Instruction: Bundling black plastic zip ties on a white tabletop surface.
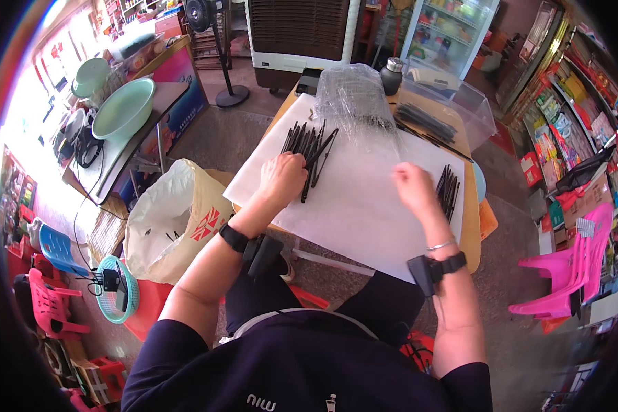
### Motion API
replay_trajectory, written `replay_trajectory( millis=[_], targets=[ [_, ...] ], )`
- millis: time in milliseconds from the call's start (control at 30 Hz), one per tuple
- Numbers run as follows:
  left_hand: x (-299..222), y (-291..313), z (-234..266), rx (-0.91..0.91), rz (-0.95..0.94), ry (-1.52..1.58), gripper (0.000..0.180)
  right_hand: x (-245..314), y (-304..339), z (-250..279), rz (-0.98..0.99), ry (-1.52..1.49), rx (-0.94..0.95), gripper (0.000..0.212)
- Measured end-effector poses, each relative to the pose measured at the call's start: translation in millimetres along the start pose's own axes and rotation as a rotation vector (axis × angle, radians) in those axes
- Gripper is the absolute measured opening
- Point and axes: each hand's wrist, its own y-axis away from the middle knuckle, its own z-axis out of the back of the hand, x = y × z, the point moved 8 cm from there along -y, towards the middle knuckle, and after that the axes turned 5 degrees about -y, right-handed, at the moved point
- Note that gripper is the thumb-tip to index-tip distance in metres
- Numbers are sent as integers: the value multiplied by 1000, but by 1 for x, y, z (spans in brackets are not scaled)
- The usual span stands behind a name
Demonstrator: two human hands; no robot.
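Observation:
A fanned pile of thin black sticks (314, 152) lies on a white sheet (364, 206) that covers most of the table. My left hand (281, 180) is at the near left side of this pile, its fingers curled closed on some of the sticks. Over the right part of the sheet, my right hand (413, 184) is held with its fingertips pressed together. Whatever they may hold is too small to make out. Just right of that hand lies a second, smaller bunch of black sticks (448, 191). Black straps with small devices circle both my forearms.
Crumpled clear plastic wrap (353, 96) covers the table's far part, beside a dark flask (391, 75). Bundled dark sticks (426, 121) lie at the far right, near a clear plastic bin (470, 110). A large whitish bag (175, 223) stands left of the table; a pink chair (573, 264) is at right.

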Motion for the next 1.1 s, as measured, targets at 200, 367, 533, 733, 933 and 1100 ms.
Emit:
replay_trajectory(
  millis=[200,367,533,733,933,1100],
  targets=[
    [1,15,8,-86,8,-27,27,57,-4,-92,40,-191,298,19],
    [7,29,19,-114,49,31,26,73,10,-116,-304,-443,510,22],
    [-6,39,42,-220,-40,155,22,75,18,-128,-328,-676,613,26],
    [-21,43,52,-131,-17,573,12,92,28,-141,-503,-1299,688,28],
    [-23,53,51,-88,-31,745,19,90,29,-130,-533,-1493,588,22],
    [-45,57,36,13,-263,638,27,67,27,-134,-554,-1443,527,16]
  ],
)
